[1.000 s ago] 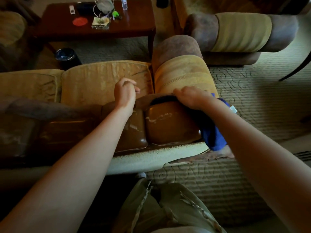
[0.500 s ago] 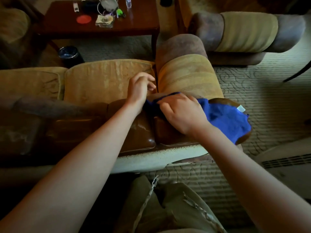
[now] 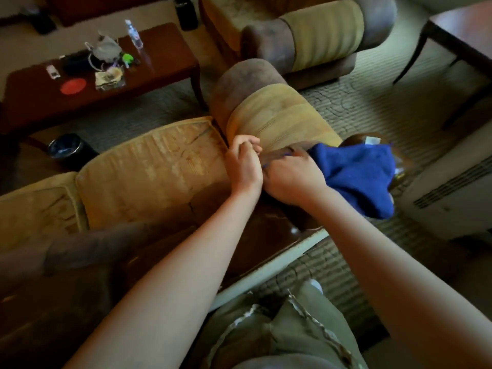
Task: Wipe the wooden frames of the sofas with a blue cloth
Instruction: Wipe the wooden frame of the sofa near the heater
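Blue cloth point(image 3: 356, 177) gripped by right hand point(image 3: 292, 179), left hand point(image 3: 245, 166) adjacent.

Blue cloth point(image 3: 356, 179): soft, fuzzy matt fabric with a small white label at its far edge. Sofa frame point(image 3: 274, 230): dark brown wood, glossy, scuffed and streaked with pale marks. Seat cushion point(image 3: 151, 177): worn mustard fabric, matt, creased and faded in patches. Armrest point(image 3: 277, 118): ribbed yellow cloth with a dull brown suede-like end. Bench point(image 3: 165, 57): reddish-brown wood, polished and reflective. Carpet point(image 3: 372, 107): matt, ridged, pale green weave.
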### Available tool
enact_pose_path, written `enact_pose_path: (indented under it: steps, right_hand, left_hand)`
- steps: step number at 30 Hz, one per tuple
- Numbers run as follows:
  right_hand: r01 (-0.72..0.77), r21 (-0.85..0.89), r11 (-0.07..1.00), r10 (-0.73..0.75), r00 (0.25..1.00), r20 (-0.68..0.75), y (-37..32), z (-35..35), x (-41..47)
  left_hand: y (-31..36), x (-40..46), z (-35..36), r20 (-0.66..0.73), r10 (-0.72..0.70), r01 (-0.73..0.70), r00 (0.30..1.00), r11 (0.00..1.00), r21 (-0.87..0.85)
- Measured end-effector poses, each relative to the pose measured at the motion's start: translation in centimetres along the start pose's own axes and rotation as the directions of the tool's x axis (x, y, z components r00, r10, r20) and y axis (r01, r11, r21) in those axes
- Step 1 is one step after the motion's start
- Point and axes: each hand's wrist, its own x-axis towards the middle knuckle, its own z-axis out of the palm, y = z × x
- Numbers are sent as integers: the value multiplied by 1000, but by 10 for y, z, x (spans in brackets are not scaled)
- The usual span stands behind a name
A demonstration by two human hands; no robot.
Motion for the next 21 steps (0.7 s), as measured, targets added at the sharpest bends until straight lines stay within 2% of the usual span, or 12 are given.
enact_pose_path:
  steps: [1,3,5,6,10,14,19,21]
  right_hand:
    - [-8,5,1000,8,998,-57,-2,1,-11]
    - [-69,128,989,88,984,-152,0,8,-33]
    - [-131,286,949,216,932,-290,7,12,-53]
    - [-165,306,938,269,902,-337,12,15,-59]
    - [-377,287,881,454,844,-285,41,14,-49]
    - [-484,210,849,523,828,-202,35,12,-40]
    - [-438,185,880,475,798,-370,-37,48,-96]
    - [-441,200,875,485,784,-388,-34,53,-106]
  left_hand:
    - [1,-1,-1,16,6,-5,1000,999,-33]
    - [2,-2,-2,59,33,-29,998,997,-65]
    - [3,-1,0,123,57,-57,991,998,-10]
    - [4,-2,1,161,63,-69,985,997,31]
    - [5,-3,3,267,67,-111,961,983,150]
    - [5,-2,5,289,55,-116,956,974,196]
    - [-2,1,7,284,76,-132,956,974,185]
    - [-3,0,7,290,68,-121,955,979,167]
